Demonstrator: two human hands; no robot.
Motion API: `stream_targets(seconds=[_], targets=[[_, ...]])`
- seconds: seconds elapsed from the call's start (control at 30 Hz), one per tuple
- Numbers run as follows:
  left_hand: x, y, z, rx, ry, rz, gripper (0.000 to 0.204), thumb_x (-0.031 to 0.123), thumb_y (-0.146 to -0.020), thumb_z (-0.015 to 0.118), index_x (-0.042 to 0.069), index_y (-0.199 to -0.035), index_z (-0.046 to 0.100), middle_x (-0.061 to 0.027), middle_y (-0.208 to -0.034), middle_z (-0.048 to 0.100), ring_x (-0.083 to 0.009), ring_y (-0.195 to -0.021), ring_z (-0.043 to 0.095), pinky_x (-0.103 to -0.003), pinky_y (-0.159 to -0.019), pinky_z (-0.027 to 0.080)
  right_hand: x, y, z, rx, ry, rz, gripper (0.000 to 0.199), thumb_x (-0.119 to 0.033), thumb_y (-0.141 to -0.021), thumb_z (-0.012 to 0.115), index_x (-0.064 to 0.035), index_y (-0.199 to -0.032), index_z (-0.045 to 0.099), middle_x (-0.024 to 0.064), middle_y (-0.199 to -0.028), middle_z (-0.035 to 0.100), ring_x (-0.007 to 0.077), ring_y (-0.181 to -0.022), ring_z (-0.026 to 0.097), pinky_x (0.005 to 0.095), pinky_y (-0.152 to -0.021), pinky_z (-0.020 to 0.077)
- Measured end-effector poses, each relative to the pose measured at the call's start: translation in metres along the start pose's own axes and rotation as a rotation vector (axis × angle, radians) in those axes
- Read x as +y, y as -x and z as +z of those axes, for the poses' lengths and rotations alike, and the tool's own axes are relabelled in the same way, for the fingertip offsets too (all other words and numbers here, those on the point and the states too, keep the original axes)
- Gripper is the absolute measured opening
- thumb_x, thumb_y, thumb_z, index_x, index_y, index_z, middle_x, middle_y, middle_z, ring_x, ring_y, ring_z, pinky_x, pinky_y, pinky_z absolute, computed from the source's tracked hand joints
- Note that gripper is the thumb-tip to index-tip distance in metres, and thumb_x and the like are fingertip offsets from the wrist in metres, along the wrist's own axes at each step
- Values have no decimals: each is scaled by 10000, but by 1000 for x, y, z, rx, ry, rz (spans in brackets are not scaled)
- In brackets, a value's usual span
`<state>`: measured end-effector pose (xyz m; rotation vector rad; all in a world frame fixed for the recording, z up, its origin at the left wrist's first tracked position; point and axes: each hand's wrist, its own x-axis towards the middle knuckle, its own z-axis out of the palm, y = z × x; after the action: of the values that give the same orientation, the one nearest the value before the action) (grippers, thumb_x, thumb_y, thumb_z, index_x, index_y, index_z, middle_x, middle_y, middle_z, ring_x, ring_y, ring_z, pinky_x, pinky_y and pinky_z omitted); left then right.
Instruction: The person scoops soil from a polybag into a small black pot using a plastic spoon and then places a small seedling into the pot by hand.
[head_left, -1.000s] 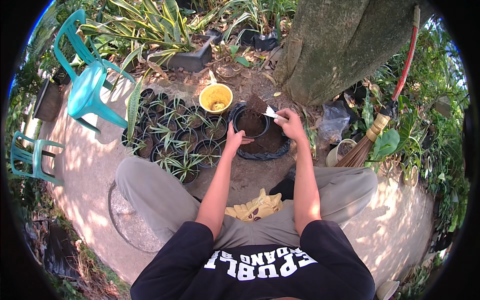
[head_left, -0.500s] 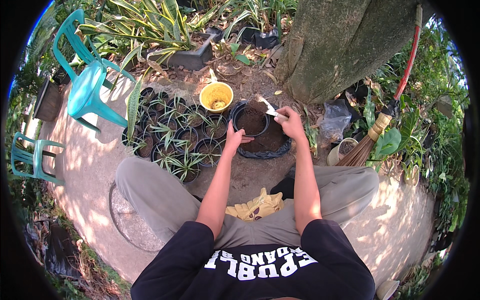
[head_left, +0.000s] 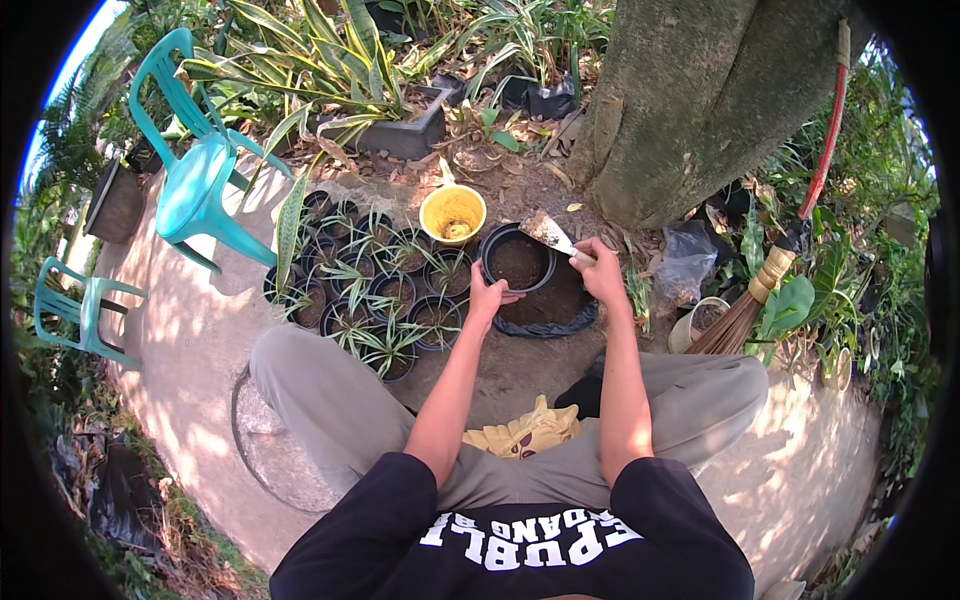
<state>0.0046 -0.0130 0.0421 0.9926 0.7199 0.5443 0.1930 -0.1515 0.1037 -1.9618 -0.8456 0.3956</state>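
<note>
My left hand grips the near left rim of a small black plant pot with dark soil inside. Behind and below it lies a wider black container of soil, its edge lined with dark plastic. Closed round a pale handle, my right hand holds a trowel. The trowel's soil-stained blade points up and left, over the pot's far right rim. Left of the pot, several black pots of spiky seedlings stand packed together. A yellow bucket is just beyond them.
A tree trunk rises at the far right, near a clear plastic bag and a broom. Two green chairs stand left, the larger chair nearer the pots. Yellow gloves lie between my legs.
The trowel blade has turned from edge-on to showing its broad face, with the loose soil that was on it gone. The whole view has shifted slightly.
</note>
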Motion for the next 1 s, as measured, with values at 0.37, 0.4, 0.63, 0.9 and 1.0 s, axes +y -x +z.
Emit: stream_targets(seconds=[0.37,0.4,0.63,0.9,1.0], targets=[[-17,-5,7,27,38,-39,720,-97,-833,471,94,-1453,158,-249,-1233,547,-379,-773,726,-401,-655,637,15,-3,11,-15,-26,-42,284,-78,-804,750,-33,-1065,648,130,-970,706,263,-948,677,376,-859,501],[-16,-4,5,18,25,-40,717,-94,-833,473,92,-1451,162,-250,-1232,546,-379,-772,726,-399,-654,636,14,-1,11,-25,-25,-33,283,-77,-804,749,-31,-1064,648,130,-968,704,262,-942,676,375,-858,500],[-14,-2,2,48,-33,-3,629,-40,-851,489,59,-1403,203,-231,-1205,580,-379,-849,725,-389,-682,633,20,-1,9,-22,-12,-27,272,-84,-811,746,-32,-1059,648,140,-970,701,266,-935,672,378,-840,502],[-26,-6,0,38,0,-12,659,-98,-847,471,95,-1410,190,-232,-1275,508,-378,-780,724,-403,-655,637,25,1,16,52,-11,-4,268,-73,-803,751,-47,-1050,651,129,-989,713,281,-965,679,389,-846,506],[-25,-4,5,28,-31,-39,660,-106,-842,464,95,-1406,186,-234,-1272,508,-377,-789,723,-404,-669,639,31,-1,17,106,8,-4,272,-80,-801,755,-50,-1051,651,116,-990,715,281,-957,678,392,-842,506]])
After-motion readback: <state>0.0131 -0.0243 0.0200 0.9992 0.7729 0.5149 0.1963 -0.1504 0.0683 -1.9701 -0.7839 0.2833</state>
